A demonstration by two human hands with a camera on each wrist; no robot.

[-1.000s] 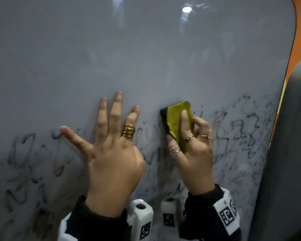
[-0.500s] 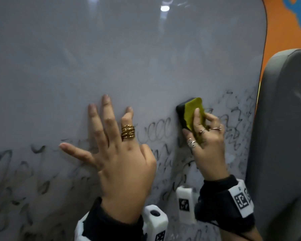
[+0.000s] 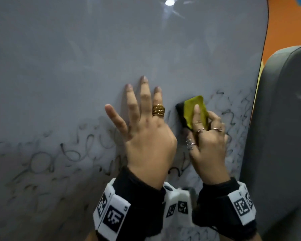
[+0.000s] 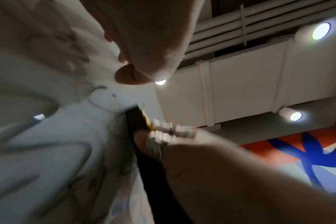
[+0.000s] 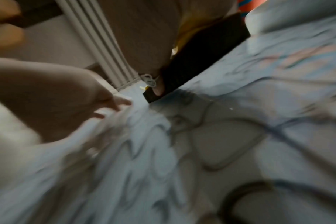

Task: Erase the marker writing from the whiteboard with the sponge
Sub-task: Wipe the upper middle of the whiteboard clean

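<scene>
Yellow/black sponge (image 3: 192, 111): pinched by R hand (image 3: 207, 145), pressed on whiteboard (image 3: 94, 58).
L hand (image 3: 146, 133): fingers spread flat on board, just left of sponge.
Marker writing (image 3: 231, 119): right of and below R hand.

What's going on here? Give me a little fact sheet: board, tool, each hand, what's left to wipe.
board: whiteboard, upper part wiped
tool: sponge, yellow with a dark face against the board
right hand: grips the sponge, fingers curled over it
left hand: flat on the board, fingers spread, holding nothing
left to wipe: marker writing across the lower part, on both sides of the hands
beside board: grey chair back
</scene>
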